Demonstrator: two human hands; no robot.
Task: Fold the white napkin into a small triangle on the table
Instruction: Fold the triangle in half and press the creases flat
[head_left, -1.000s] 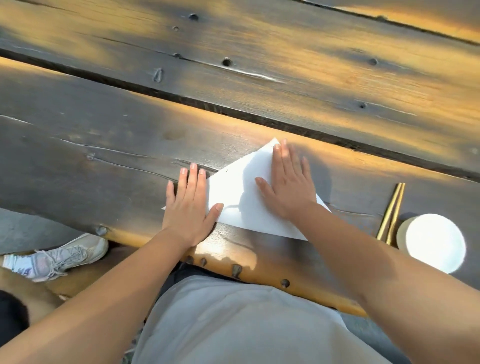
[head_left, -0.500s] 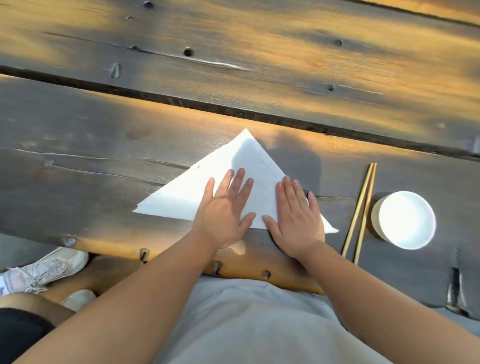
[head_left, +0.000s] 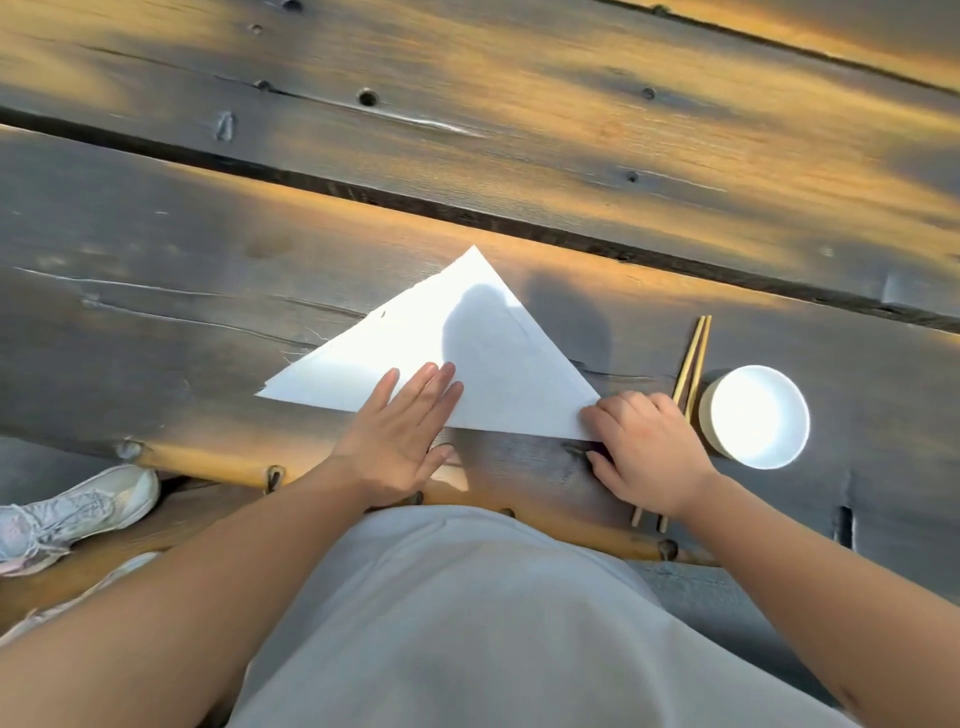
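Observation:
The white napkin (head_left: 467, 353) lies flat on the dark wooden table (head_left: 156, 291) as a wide triangle, its apex pointing away from me and its long edge nearest me. My left hand (head_left: 400, 436) rests flat, fingers together, on the middle of the long edge. My right hand (head_left: 644, 452) is curled at the napkin's right corner, its fingertips pinching that corner against the table.
A pair of wooden chopsticks (head_left: 693, 358) lies just right of my right hand, partly under it. A small white bowl (head_left: 756, 415) stands beside them. The table's near edge (head_left: 208, 462) runs close to my body. A white sneaker (head_left: 72, 509) shows below left.
My right hand slid from the napkin's middle to its right corner and curled onto it. My left hand stayed flat on the long edge. The view shifted slightly.

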